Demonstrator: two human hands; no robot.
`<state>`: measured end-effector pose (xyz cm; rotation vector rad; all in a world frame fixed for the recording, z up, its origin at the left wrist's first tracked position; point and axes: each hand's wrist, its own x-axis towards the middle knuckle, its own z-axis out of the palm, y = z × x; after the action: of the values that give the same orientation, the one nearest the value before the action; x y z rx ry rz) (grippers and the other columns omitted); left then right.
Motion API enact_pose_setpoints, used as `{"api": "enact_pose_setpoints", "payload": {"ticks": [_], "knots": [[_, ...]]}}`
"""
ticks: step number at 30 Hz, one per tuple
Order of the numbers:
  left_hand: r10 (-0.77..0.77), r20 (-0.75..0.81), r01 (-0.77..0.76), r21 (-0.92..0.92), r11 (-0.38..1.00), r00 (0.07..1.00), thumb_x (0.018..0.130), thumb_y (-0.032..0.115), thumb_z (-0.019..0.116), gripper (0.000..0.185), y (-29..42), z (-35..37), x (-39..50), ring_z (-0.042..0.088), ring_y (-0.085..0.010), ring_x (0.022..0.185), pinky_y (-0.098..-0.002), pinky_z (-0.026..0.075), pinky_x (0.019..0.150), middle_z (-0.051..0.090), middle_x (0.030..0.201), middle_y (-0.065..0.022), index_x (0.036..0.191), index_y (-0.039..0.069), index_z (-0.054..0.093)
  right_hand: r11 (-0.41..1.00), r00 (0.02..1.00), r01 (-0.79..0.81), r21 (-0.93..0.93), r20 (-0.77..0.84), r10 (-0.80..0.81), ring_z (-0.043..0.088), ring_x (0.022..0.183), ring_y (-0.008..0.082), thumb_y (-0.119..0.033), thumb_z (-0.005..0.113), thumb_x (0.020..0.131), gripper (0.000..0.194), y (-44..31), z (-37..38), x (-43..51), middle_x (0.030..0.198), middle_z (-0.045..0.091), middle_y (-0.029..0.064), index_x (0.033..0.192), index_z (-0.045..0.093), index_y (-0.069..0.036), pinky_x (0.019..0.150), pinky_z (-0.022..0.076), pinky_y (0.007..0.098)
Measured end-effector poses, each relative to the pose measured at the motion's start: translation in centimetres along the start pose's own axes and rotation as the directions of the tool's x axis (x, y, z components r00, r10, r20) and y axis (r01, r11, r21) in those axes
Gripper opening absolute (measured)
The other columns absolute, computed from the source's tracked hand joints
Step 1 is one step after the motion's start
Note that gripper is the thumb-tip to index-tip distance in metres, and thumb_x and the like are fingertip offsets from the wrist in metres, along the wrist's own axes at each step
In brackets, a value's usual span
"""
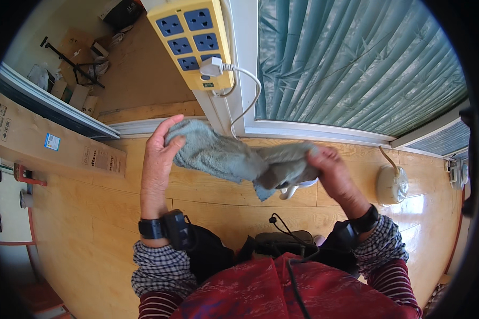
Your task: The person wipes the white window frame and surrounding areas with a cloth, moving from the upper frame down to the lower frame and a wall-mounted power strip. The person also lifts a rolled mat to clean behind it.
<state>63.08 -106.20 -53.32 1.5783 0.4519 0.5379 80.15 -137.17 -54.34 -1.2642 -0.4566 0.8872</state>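
A grey-green cloth [219, 153] is stretched between my two hands, bunched and twisted toward its right part. My left hand [165, 139] grips its left end, thumb on top. At the other end my right hand [329, 163] is closed on the cloth, slightly blurred. Above the cloth, a yellow power strip [191, 44] with blue sockets is fixed by the door frame, and a white plug [212, 67] with a white cable sits in one of its lower sockets. Behind the cloth, near my right hand, a white object [289, 192] shows in part; what it is I cannot tell.
A long cardboard box [72, 147] lies at the left. Glass panels with a bamboo pattern [355, 67] stand ahead at right. On the wooden floor [207, 203], a cream-coloured appliance with a hose [391, 185] is at right. A black tripod stand [75, 67] is beyond the doorway.
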Motion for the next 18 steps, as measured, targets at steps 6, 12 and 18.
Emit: {"api": "enact_pose_setpoints", "payload": {"ticks": [6,12,18], "knots": [[-0.121,0.181,0.124,-0.003,0.992,0.976,0.084,0.001,0.062,0.04,-0.3,-0.9,-0.4,0.059,-0.0131,0.099,-0.0272,0.047,0.091,0.062,0.113,-0.0057,0.124,0.005,0.057,0.973,0.979,-0.181,-0.14,-0.119,0.165,0.067,0.091,0.0167,-0.029,0.059,0.094,0.034,-1.4,0.1,0.0,0.099,0.07,0.0097,0.111,0.064,0.0,0.081,0.0526,0.0311],[-0.019,0.145,0.129,-0.808,0.575,0.989,0.092,0.001,0.052,0.032,-0.7,2.4,-0.8,0.056,-0.0233,0.115,-0.0411,0.046,0.1,0.06,0.123,-0.0116,0.123,0.007,0.055,0.469,0.987,0.145,-0.871,0.159,-0.01,0.06,0.107,0.0271,-0.024,0.07,0.085,0.057,1.5,1.5,-0.6,0.122,0.059,0.0171,0.133,0.047,-0.004,0.091,0.0481,0.036],[0.171,-0.014,-0.171,-0.103,0.98,0.985,0.09,-0.003,0.046,0.043,0.0,6.3,-0.7,0.054,-0.0178,0.114,-0.0361,0.043,0.097,0.052,0.133,-0.006,0.133,0.004,0.052,0.68,0.996,0.045,-0.732,0.082,0.023,0.062,0.103,0.0235,-0.018,0.07,0.084,0.051,-0.1,0.9,-1.8,0.117,0.06,0.0139,0.129,0.05,-0.004,0.089,0.049,0.0363]]}}
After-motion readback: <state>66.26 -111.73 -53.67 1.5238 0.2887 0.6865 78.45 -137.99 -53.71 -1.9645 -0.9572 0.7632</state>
